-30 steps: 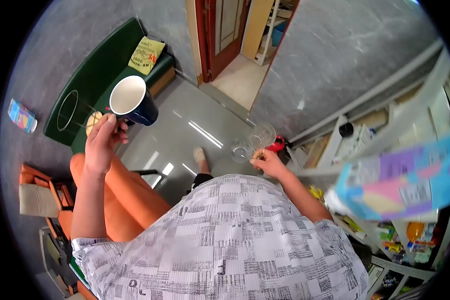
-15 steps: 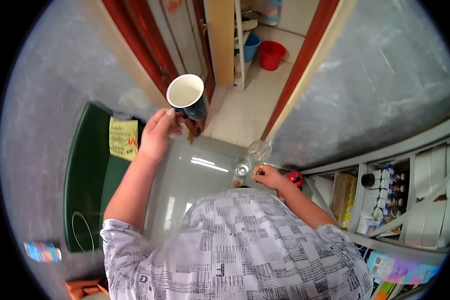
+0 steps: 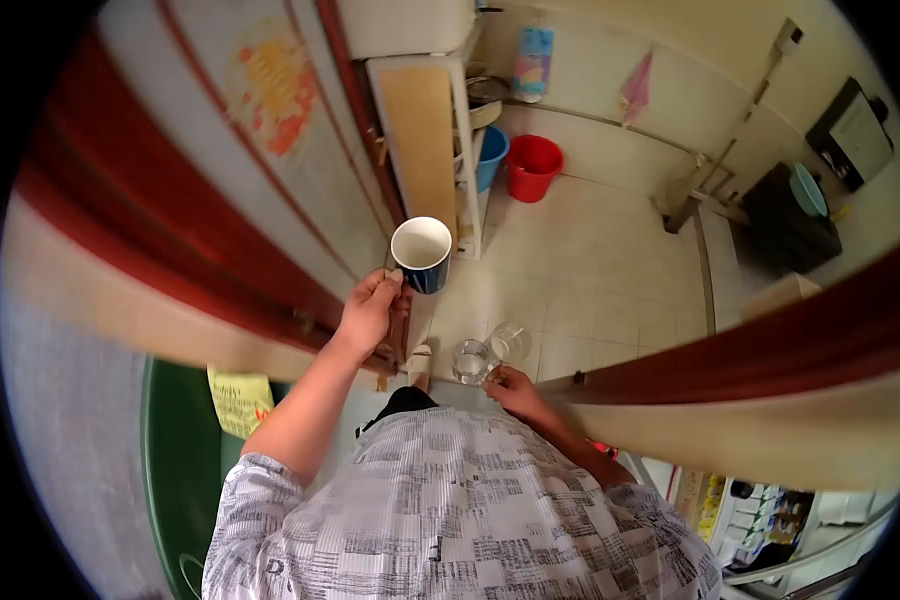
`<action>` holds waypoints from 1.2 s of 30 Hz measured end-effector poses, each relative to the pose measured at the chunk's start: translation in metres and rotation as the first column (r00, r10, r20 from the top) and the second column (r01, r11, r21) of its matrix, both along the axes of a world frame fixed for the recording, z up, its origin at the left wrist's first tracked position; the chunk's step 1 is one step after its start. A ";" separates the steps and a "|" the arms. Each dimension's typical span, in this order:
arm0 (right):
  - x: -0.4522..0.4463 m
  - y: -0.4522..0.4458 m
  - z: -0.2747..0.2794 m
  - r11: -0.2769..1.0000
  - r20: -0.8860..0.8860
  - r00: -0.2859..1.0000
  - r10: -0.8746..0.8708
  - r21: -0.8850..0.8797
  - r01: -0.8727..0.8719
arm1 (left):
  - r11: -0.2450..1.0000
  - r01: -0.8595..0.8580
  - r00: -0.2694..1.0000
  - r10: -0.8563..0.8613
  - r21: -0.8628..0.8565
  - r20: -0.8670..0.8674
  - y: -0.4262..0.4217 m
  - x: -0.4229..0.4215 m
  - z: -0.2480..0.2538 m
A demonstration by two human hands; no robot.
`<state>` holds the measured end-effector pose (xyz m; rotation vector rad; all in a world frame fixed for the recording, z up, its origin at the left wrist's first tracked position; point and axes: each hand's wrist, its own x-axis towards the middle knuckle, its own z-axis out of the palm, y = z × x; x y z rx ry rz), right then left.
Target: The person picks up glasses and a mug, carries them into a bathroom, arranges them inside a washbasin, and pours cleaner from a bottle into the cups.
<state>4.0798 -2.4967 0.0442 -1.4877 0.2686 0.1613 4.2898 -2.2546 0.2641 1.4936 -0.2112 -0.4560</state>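
Left hand [image 3: 372, 312], center-left: grips one mug [image 3: 422, 256]. Right hand [image 3: 513, 390], lower center: pinches two clear glasses [image 3: 471, 362]. Upper center: two buckets [image 3: 535, 168].

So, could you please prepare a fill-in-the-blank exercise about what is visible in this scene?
1. The left hand holds a mug that is dark outside and ____ inside.
2. The right hand holds ____ clear cups.
3. On the floor, the bucket beside the blue bucket is ____.
4. The sofa is ____.

Missing words: white; two; red; green.
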 end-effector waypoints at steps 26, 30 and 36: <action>0.098 -0.188 0.031 0.050 -0.180 0.033 -0.983 -0.087 0.995 | 0.493 0.813 0.547 -0.829 0.311 -0.116 -0.597 0.321 -0.121; 0.097 -0.222 0.015 -0.183 -0.309 -0.209 -0.928 -0.111 0.977 | 0.461 0.806 0.562 -0.794 0.372 -0.232 -0.642 0.387 -0.168; 0.083 -0.331 -0.010 -0.467 -0.494 -0.443 -0.748 -0.081 0.880 | 0.210 0.835 0.373 -0.896 0.508 -0.243 -0.814 0.458 -0.216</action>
